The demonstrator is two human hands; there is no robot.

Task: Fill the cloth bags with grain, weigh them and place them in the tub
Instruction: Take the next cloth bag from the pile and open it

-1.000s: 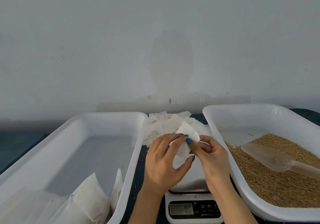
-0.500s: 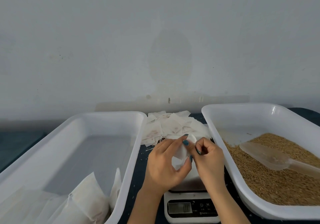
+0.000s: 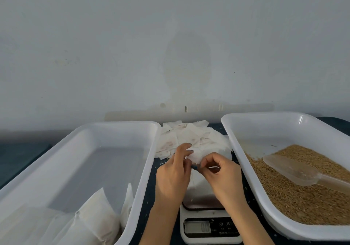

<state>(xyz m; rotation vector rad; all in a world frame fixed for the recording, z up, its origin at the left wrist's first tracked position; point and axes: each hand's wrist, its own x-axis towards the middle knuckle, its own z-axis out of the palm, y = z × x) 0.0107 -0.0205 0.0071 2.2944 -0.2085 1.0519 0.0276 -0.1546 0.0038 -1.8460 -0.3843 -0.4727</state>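
Currently opening step: left hand, right hand both pinch empty cloth bag; next needs mouth spread for scoop

On the small white digital kitchen scale, the grey display is read as roughly "0.0" — beside it an "M" button is marked; the brand line beneath cannot be read.

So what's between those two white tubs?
Head view: a pile of empty bags, the left hand and right hand pinching one bag, and the scale beneath.
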